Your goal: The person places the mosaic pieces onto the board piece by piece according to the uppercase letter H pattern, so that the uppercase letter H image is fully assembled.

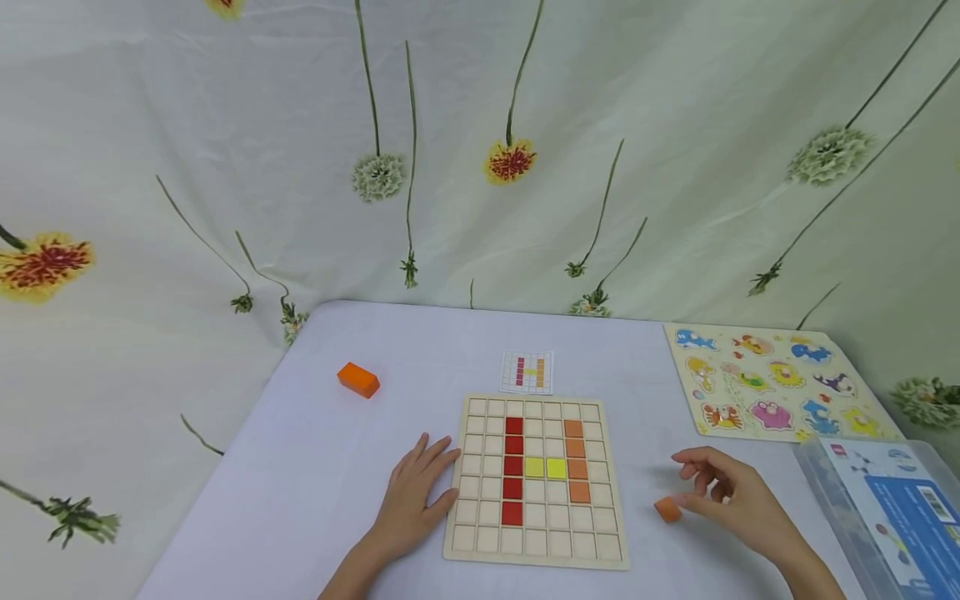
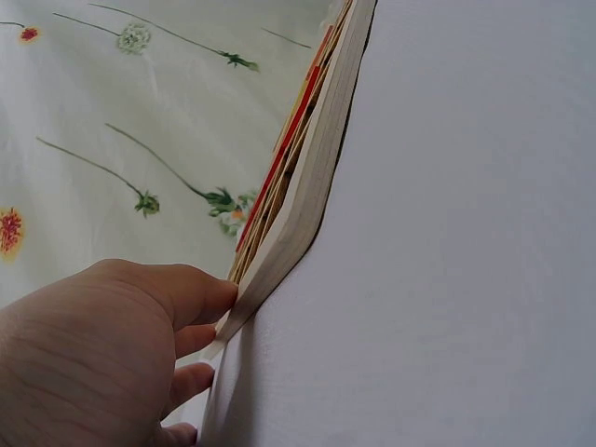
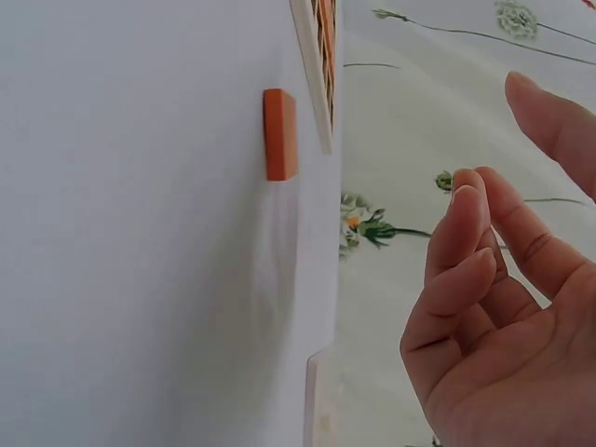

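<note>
Grid board (image 1: 536, 546), a pale wooden tray of square cells, lies flat at the middle of the white tabletop (image 1: 315, 467), with a red column, an orange column and two yellow tiles between them already seated. Above it sits a small pattern card (image 1: 527, 372). The left hand (image 1: 411, 498) lies flat beside the board's left edge, fingers straight and touching the rim (the left wrist view shows them against the wood). The right hand (image 1: 726, 492) hovers at the board's right, fingers loosely curled and holding nothing; the small orange tile (image 1: 667, 509) lies on the tabletop at its fingertips, and the right wrist view shows a clear gap between them. To pick it well, I judge, pinch the tile by its side faces while the flat hand steadies the board.
</note>
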Demonstrator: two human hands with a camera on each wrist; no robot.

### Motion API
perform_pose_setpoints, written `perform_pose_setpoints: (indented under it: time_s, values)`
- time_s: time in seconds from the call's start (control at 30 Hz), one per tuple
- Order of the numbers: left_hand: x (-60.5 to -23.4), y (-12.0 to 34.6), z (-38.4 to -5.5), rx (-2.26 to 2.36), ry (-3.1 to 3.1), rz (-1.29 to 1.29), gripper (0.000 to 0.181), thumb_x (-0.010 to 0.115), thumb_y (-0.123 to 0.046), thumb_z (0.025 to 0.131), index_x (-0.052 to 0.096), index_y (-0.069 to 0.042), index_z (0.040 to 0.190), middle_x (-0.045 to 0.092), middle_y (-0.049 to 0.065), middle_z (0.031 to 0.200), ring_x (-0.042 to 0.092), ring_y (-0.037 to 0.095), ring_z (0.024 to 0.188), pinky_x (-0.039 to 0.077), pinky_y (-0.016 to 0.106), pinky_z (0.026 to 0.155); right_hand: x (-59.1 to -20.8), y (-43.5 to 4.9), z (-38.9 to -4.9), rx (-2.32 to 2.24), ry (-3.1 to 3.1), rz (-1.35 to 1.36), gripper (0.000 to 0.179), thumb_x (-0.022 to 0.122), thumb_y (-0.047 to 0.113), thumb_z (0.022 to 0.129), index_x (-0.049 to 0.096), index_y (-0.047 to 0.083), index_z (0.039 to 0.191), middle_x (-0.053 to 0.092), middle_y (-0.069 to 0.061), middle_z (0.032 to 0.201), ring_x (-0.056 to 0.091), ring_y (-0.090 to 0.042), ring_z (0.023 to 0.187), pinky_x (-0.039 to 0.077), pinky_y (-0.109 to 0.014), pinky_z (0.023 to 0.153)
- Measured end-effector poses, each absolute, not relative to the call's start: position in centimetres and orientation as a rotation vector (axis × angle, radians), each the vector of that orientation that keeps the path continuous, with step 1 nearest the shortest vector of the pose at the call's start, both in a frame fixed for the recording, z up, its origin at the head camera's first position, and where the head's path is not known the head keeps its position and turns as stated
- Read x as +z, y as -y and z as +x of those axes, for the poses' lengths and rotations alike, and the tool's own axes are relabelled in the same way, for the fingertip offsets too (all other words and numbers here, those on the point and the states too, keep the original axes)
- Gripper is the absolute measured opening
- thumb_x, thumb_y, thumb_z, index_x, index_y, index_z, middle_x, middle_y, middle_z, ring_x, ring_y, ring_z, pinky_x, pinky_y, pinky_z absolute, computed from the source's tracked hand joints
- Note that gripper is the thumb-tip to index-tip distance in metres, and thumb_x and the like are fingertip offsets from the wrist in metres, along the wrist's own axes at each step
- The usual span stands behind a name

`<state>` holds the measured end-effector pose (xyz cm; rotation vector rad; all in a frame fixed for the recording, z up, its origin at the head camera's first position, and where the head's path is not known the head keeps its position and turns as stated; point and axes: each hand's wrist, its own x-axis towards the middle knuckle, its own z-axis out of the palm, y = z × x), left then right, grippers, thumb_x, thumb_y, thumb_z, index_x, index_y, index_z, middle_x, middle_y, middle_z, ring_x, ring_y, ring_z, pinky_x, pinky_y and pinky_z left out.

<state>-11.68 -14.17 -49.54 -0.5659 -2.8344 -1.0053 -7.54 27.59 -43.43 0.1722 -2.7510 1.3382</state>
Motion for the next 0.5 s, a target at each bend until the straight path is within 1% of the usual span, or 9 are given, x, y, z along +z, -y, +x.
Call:
perform_pose_setpoints:
  time_s: [0.17,0.33,0.5]
  values:
    - [-49.6,14.1,-11.7,-1.001,2.834,-0.568,0.050,0.066,-0.018,0.088,0.056,-0.010,0.137,0.047,0.010,0.150,0.023,0.039,0.148,0.020,0.061,0.113,-44.5,-28.4,-7.6,1.428,2.816,0.051,0.042,0.080,0.011,0.078,0.065,0.003,0.117,0.060,-0.004,0.088,0.051,-0.008,0.068,0.042,-0.022,0.057]
    - [-49.6,14.1,-11.7,-1.004,2.840,-0.567,0.050,0.065,-0.018,0.088,0.056,-0.011,0.137,0.046,0.010,0.150,0.023,0.038,0.148,0.020,0.061,0.113,-45.5,-29.2,-7.8,1.565,2.894,0.080,0.048,0.078,0.010,0.078,0.061,-0.002,0.122,0.063,-0.006,0.093,0.052,-0.010,0.069,0.043,-0.023,0.059]
    - [-49.6,14.2,-11.7,-1.001,2.846,-0.565,0.050,0.065,-0.018,0.089,0.055,-0.011,0.137,0.046,0.009,0.151,0.022,0.038,0.148,0.020,0.061,0.113,-46.4,-29.7,-8.0,1.643,2.972,0.087,0.058,0.083,0.020,0.075,0.060,-0.002,0.124,0.065,-0.009,0.100,0.052,-0.009,0.072,0.042,-0.022,0.061]
